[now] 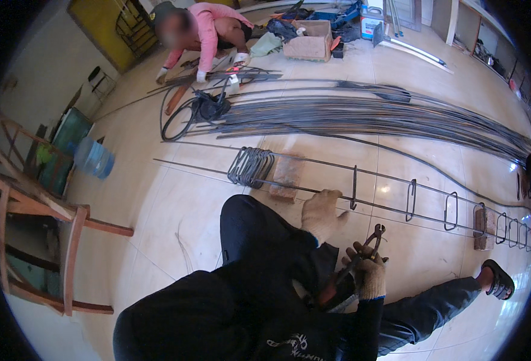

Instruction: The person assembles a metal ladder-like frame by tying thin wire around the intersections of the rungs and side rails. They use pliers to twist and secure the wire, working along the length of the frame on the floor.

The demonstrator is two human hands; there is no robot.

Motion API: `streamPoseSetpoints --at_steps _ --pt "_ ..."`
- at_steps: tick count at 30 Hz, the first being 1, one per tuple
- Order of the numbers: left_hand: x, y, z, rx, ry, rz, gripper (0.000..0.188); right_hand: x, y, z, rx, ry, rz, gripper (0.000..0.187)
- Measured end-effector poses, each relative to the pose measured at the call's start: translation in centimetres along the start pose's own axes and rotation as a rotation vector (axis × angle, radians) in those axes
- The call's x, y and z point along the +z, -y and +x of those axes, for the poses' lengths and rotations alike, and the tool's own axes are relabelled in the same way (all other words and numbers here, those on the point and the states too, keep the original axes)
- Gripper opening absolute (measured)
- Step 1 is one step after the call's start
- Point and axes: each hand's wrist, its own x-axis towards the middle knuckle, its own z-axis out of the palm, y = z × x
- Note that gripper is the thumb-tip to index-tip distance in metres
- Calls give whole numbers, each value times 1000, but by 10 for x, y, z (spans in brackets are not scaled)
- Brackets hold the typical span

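Note:
In cream knitted gloves, my left hand (322,216) is at the near rod of a long rebar frame (313,191), beside an upright steel stirrup (354,186). Its thumb stands apart from the fingers, and I see nothing in it. Lower and to the right, my right hand (370,278) grips a pair of pincers (373,239), jaws pointing up. A bunch of stirrups (250,167) is gathered toward the frame's left end. More single stirrups (451,210) hang spaced along the rods to the right. Brick blocks (285,178) sit under the frame.
Beyond the frame lies a bundle of steel rods (337,114). Another person (208,36) crouches at the back left, gloved hands near the floor. A cardboard box (308,42) stands behind. At left are a water bottle (94,158) and wooden furniture (76,253).

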Motion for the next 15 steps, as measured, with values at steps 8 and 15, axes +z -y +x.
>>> streamPoseSetpoints --at_steps 8,15 --pt "-4 -17 39 -10 256 78 41 -1 -3 -6 -2 -28 -189 50" --pt "28 -2 52 -336 516 -300 44 -1 -17 0 -15 -71 -522 56"
